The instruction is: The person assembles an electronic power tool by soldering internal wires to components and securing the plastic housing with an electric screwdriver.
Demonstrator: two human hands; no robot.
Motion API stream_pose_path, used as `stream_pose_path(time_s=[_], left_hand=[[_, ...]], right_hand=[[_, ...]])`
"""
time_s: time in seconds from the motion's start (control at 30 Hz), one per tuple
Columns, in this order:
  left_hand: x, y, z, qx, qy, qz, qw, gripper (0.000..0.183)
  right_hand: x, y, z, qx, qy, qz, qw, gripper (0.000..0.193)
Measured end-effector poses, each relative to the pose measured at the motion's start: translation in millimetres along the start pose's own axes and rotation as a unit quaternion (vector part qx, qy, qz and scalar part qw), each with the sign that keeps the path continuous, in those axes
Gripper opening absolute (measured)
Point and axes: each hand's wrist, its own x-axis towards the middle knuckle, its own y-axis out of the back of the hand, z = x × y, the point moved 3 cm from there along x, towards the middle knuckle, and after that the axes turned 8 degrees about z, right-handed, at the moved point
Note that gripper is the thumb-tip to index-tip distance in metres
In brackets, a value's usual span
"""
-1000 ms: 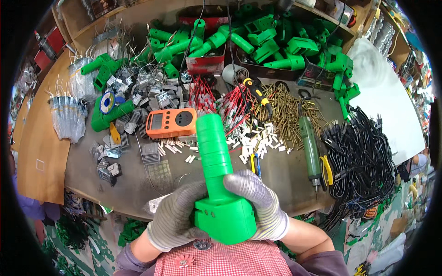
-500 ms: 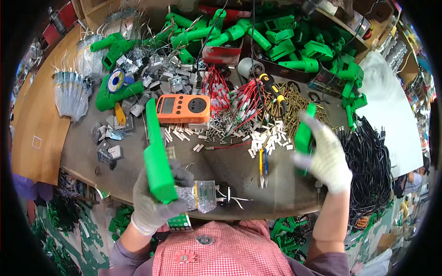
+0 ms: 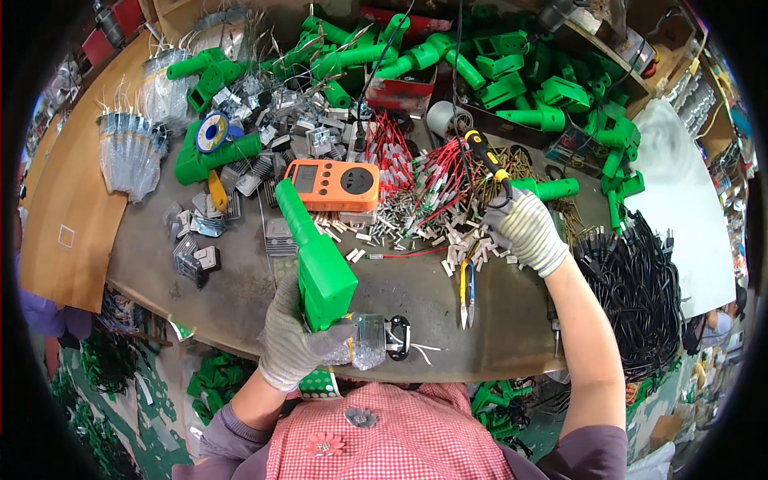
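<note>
My gloved left hand grips a long green plastic housing by its thick lower end, tilted up and to the left over the bench. The same hand pinches a small metal and clear part with thin wires at the bench's near edge. My gloved right hand is stretched to the right middle of the bench with its fingers curled on the end of a green half shell. A soldering iron with a yellow and black handle lies right at its fingertips.
An orange multimeter lies behind the housing. Red wires, white connectors and screws litter the middle. Blue-handled cutters lie near the front. Black cables pile at right, green housings at the back, bagged parts at left.
Both hands held one thick green housing together, then separated. The left kept one long half and the small wired part. The right carried the other half out to the right, toward the soldering iron.
</note>
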Motion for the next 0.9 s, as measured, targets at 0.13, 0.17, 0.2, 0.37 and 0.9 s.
stream_pose_path(time_s=[0.13,0.17,0.2,0.37,0.9], left_hand=[[3,-6,11,-0.010,-0.064,-0.053,0.996,0.080],[3,-3,10,-0.009,-0.064,-0.052,0.997,0.080],[4,0,8,-0.004,-0.060,-0.076,0.995,0.076],[15,-3,29,0.241,-0.253,-0.117,0.930,0.055],[17,-28,51,0.211,-0.182,-0.137,0.951,0.046]], right_hand=[[7,9,-18,0.094,-0.033,0.081,0.992,0.006],[9,6,-23,0.088,-0.049,-0.015,0.995,0.005],[12,2,-30,-0.003,0.022,-0.009,1.000,0.002],[18,-18,-37,-0.061,0.029,-0.051,0.996,0.008],[9,47,-108,0.683,-0.426,0.200,0.558,0.011]])
